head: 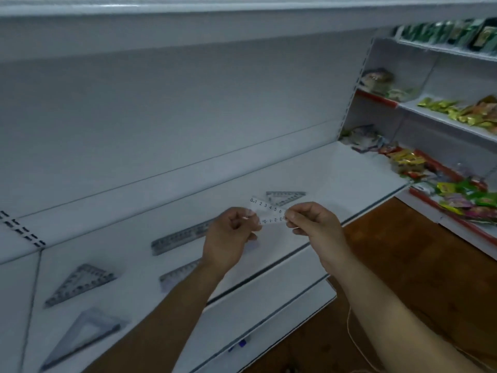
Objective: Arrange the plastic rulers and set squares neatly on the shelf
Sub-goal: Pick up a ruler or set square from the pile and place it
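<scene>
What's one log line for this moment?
left hand, right hand pinch clear ruler | where: above shelf | lying on shelf: rulers, set squares | placed: not yet

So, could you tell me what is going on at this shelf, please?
A person is tidying plastic rulers and set squares on a white shelf. The left hand and right hand each pinch an end of a clear ruler held above it. A long ruler, a nearer ruler, a left set square, a front set square and a back set square lie at mixed angles.
</scene>
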Action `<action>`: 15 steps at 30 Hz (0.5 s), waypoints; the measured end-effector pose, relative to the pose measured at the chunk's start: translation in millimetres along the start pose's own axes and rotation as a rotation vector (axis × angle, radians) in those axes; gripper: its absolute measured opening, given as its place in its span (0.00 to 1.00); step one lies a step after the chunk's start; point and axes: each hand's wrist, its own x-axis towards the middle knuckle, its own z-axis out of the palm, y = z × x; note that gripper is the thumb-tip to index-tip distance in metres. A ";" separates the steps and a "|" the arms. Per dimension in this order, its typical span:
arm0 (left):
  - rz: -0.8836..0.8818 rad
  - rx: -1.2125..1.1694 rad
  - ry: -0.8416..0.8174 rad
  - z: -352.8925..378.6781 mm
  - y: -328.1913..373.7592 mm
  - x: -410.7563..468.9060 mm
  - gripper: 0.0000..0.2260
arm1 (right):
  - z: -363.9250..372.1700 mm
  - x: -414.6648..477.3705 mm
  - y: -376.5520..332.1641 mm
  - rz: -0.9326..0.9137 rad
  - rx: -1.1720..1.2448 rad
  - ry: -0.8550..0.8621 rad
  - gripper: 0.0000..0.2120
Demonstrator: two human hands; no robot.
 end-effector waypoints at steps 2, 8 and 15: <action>-0.006 0.037 0.069 20.8 1.0 11.0 0.02 | -20.8 25.8 0.5 -0.018 -0.041 -0.068 0.04; 0.004 0.082 0.260 68.6 -6.0 39.3 0.01 | -67.5 90.0 8.6 -0.186 -0.328 -0.273 0.10; -0.043 0.154 0.388 92.8 -15.8 51.2 0.02 | -89.2 133.3 25.2 -0.545 -0.637 -0.407 0.12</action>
